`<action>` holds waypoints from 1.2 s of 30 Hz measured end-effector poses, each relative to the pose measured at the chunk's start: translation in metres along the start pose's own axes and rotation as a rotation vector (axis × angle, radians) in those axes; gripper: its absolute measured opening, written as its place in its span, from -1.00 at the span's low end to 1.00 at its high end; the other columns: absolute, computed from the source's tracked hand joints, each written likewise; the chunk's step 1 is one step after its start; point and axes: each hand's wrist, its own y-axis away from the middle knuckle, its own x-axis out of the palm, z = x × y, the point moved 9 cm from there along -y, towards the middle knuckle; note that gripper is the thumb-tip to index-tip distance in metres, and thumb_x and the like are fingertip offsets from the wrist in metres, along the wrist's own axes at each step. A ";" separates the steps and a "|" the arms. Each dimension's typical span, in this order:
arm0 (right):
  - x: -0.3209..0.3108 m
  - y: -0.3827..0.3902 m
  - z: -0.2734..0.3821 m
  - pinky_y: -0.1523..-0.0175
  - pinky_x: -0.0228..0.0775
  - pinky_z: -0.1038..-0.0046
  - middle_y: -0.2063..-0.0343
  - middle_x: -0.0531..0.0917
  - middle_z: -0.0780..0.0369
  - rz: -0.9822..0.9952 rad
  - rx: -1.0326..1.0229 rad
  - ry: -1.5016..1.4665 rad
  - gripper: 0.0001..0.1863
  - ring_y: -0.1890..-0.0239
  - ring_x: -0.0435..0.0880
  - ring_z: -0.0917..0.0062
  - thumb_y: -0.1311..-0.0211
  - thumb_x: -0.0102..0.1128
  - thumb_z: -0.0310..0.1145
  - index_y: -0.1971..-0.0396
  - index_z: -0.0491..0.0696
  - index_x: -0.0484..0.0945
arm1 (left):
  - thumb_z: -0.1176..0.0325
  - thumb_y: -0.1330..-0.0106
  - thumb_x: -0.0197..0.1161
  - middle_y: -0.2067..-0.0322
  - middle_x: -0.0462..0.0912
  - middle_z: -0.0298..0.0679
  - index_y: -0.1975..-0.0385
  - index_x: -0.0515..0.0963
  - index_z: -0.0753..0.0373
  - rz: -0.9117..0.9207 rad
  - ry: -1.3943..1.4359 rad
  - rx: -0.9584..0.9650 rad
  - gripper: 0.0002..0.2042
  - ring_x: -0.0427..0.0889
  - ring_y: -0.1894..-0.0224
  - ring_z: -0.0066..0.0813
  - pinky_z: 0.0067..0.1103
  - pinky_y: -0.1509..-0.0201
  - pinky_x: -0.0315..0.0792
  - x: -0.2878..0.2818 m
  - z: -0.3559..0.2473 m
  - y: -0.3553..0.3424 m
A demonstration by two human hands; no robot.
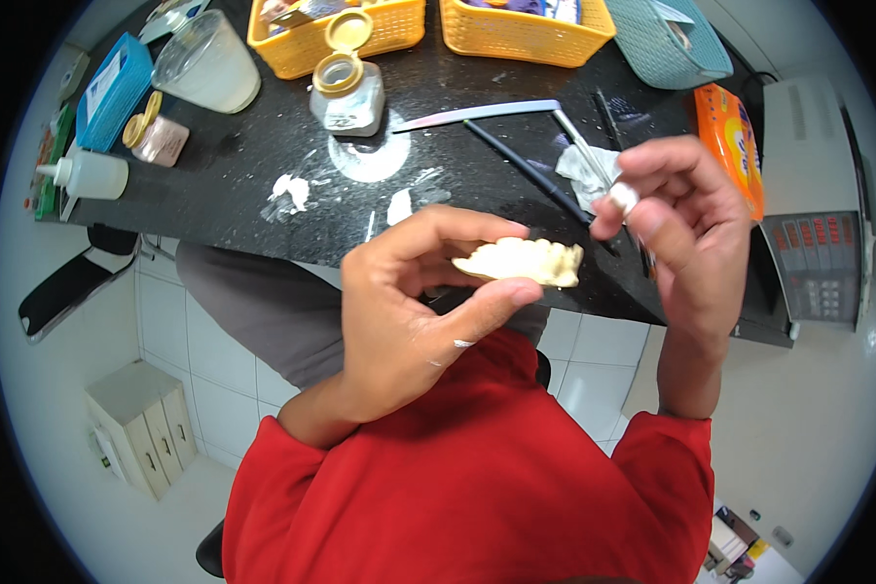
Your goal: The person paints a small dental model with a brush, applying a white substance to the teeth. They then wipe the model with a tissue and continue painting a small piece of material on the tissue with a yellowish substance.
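My left hand [409, 302] is closed on a pale yellow dental cast [521, 261], pinched between thumb and fingers, its row of teeth facing up. To its right, my right hand [686, 229] pinches a small white piece [623, 199] between thumb and fingertips. That piece looks like a dental crown, though its exact shape is too small to tell. The two hands are apart, above the table's near edge. A slim grey rod [582, 144] reaches to my right fingertips; whether they touch it I cannot tell. Behind it lies a crumpled white tissue [588, 171].
On the black table [263, 146] stand a glass powder jar [350, 102] with its lid up, a small pink jar [158, 141], a squeeze bottle [97, 176] and a clear tub [209, 68]. Yellow baskets [526, 39] line the back. Dark brush [530, 165] and orange packet [730, 146] lie right.
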 end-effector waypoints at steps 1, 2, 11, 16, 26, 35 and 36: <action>-0.012 -0.001 0.005 0.13 0.51 0.49 0.44 0.59 0.19 -0.047 -0.010 0.139 -0.67 0.42 0.62 0.58 -0.11 0.15 -0.39 0.16 -0.26 0.43 | 0.53 -0.07 0.35 0.27 0.58 -0.16 0.24 0.51 0.41 -0.013 -0.115 0.057 -0.74 0.57 0.17 -0.50 -0.60 0.03 0.44 -0.002 -0.004 0.000; -0.023 -0.003 0.009 0.16 0.50 0.52 0.42 0.61 0.17 -0.066 -0.054 0.052 -0.70 0.40 0.63 0.57 -0.11 0.16 -0.45 0.16 -0.25 0.45 | 0.55 -0.07 0.34 0.26 0.58 -0.17 0.24 0.51 0.41 -0.026 -0.228 0.115 -0.75 0.57 0.16 -0.50 -0.60 0.02 0.44 -0.004 -0.007 0.000; -0.067 0.013 -0.003 0.15 0.48 0.51 0.39 0.62 0.17 -0.201 -0.006 -0.020 -0.72 0.38 0.65 0.53 -0.12 0.14 -0.48 0.16 -0.25 0.47 | 0.58 0.00 0.35 0.31 0.59 -0.17 0.33 0.54 0.35 -0.121 -0.357 0.215 -0.78 0.59 0.20 -0.45 -0.58 0.11 0.46 -0.014 -0.003 -0.004; -0.086 0.022 -0.002 0.12 0.48 0.50 0.40 0.62 0.16 -0.252 -0.026 0.029 -0.71 0.40 0.64 0.53 -0.13 0.13 -0.48 0.14 -0.25 0.45 | 0.63 0.09 0.34 0.25 0.57 -0.13 0.35 0.52 0.28 -0.047 -0.866 0.492 -0.74 0.54 0.08 -0.24 -0.48 0.05 0.42 0.006 -0.018 -0.002; -0.119 0.042 0.018 0.16 0.46 0.50 0.39 0.60 0.14 -0.393 -0.140 0.070 -0.64 0.41 0.62 0.52 -0.08 0.22 -0.44 0.13 -0.28 0.44 | 0.53 0.19 0.45 0.35 0.62 -0.29 0.40 0.56 0.21 -0.062 -1.155 0.557 -0.71 0.51 0.03 -0.17 -0.21 -0.22 0.20 0.016 -0.023 0.004; -0.130 0.046 0.004 0.24 0.44 0.53 0.48 0.54 0.23 -0.466 -0.132 0.047 -0.71 0.44 0.54 0.58 -0.10 0.14 -0.56 0.14 -0.23 0.40 | 0.42 -0.02 0.38 0.36 0.63 -0.17 0.26 0.56 0.30 -0.055 -1.073 0.928 -0.72 0.63 0.26 -0.25 -0.37 0.10 0.51 -0.021 -0.100 0.025; -0.130 0.048 0.005 0.25 0.42 0.54 0.49 0.53 0.23 -0.470 -0.131 0.067 -0.71 0.43 0.53 0.58 -0.10 0.14 -0.57 0.13 -0.23 0.40 | 0.46 0.01 0.38 0.41 0.62 -0.20 0.31 0.55 0.30 -0.155 -1.102 1.003 -0.75 0.62 0.31 -0.29 -0.40 0.15 0.52 -0.036 -0.121 0.026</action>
